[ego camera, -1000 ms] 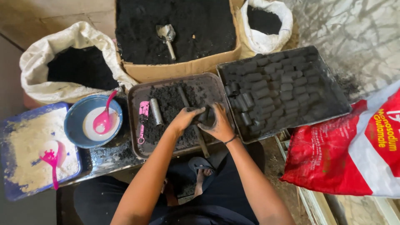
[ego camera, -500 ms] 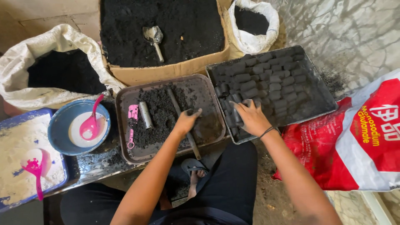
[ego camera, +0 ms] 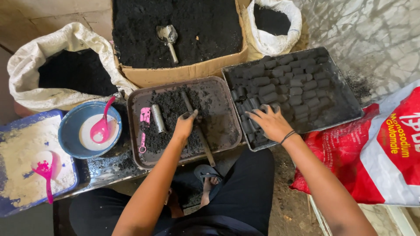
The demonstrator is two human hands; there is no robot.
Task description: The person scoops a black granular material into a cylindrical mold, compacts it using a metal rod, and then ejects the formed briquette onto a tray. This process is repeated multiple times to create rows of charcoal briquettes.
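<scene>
Right hand (ego camera: 272,123) spread flat, fingers apart, resting on the near-left rows of black briquettes (ego camera: 280,89) in the dark tray (ego camera: 350,114), centre-right of frame; nothing clamped as far as visible. Briquettes mostly lying with long axes running left-right, a few at the left edge tilted toward upright. Left hand (ego camera: 186,123) down in the brown tray (ego camera: 140,150) at centre, fingers curled into the loose black mix (ego camera: 168,107) right at the dark rod (ego camera: 199,129), which runs from upper left to lower right; can't tell if actually gripping it. Metal tube (ego camera: 158,118) lying just left of that hand, long axis up-down, pink tool (ego camera: 144,124) beyond it. Further out: blue bowl (ego camera: 70,131) with pink spoon (ego camera: 102,127) left, cardboard box (ego camera: 183,72) with scoop (ego camera: 169,37) top centre, white sacks (ego camera: 30,65) upper corners, red bag (ego camera: 350,157) lower right.
</scene>
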